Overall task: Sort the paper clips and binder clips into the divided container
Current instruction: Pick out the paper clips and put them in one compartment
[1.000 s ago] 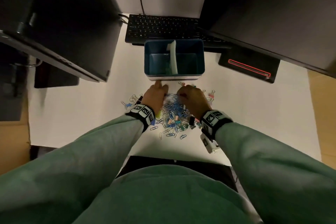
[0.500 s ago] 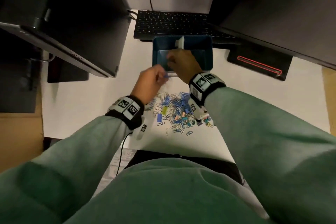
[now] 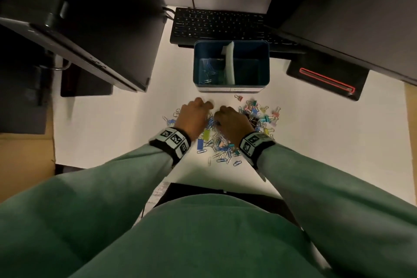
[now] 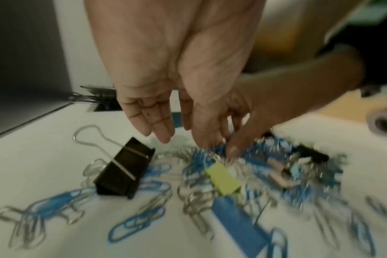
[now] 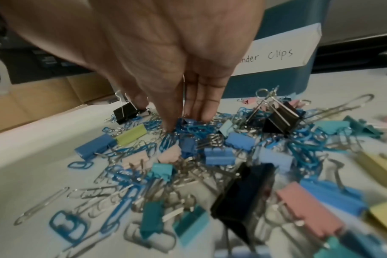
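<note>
**Both hands down in the clip pile**

The left hand [image 3: 194,117] and right hand [image 3: 232,123] sit side by side over the pile [image 3: 222,142] of mixed clips on the white surface [image 3: 327,142], just near of the container [image 3: 231,89].

Left hand: in the left wrist view its fingers [image 4: 164,125] point down, loosely bent, tips just above the clips; the thumb reaches the blue paper clips [image 4: 201,157]. The grip is narrow, and blur hides whether it holds anything. A black binder clip [image 4: 124,172] lies just left of that hand, and a yellow one [image 4: 223,178] sits near the thumb tip.

Right hand: its fingers [image 5: 199,104] are straight and close together, tips pressed into the blue paper clips [image 5: 192,129] at the middle of the pile. I cannot tell if a clip is pinched between them.

The container is blue, split by a pale divider [image 3: 230,63]. The left compartment holds a few blue paper clips [image 3: 208,70]; what is in the right one cannot be made out. A label on its near wall reads "…nder Clips" [image 5: 278,55]. Coloured binder clips [image 3: 259,115] spread to the right of the right hand. A keyboard [image 3: 216,25] lies beyond the container.
</note>
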`<action>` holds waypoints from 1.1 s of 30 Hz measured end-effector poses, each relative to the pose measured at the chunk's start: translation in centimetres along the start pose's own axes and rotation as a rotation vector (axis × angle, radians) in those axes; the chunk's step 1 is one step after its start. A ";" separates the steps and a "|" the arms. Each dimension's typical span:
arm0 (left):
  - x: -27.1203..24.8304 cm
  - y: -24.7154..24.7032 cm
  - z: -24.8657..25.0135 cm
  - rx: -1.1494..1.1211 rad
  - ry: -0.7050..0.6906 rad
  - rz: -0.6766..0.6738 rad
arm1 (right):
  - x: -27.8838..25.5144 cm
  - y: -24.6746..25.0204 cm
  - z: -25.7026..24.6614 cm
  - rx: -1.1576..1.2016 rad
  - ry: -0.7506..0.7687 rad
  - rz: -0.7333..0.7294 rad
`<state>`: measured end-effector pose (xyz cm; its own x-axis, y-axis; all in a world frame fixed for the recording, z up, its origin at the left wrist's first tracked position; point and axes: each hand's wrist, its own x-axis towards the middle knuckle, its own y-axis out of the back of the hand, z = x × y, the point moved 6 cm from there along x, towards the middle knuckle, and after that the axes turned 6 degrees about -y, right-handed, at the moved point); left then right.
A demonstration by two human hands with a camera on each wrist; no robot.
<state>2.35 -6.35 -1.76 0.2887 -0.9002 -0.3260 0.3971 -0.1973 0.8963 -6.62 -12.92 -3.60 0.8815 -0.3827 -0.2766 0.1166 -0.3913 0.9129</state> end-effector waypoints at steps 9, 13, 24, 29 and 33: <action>1.7 -2.3 -0.3 -0.008 -0.066 -0.103 | -1.7 2.0 4.6 0.545 -0.290 -0.038; 1.5 -2.2 -0.6 -0.158 -0.064 -0.056 | -2.1 7.5 4.2 0.820 -0.289 0.080; 0.9 -1.7 -1.9 -0.349 -0.061 -0.040 | 5.0 13.2 3.4 1.231 -0.222 0.145; 0.0 -0.6 -2.6 -0.513 0.009 -0.010 | 7.8 12.3 3.5 1.091 -0.303 0.254; -0.8 1.8 -2.4 -0.681 0.039 0.050 | 7.8 11.2 2.9 0.596 -0.227 0.131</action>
<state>4.96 -5.04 -0.56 0.3472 -0.8845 -0.3116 0.8384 0.1438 0.5258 0.22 -22.68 3.63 0.7452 -0.6002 -0.2906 -0.3165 -0.7019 0.6382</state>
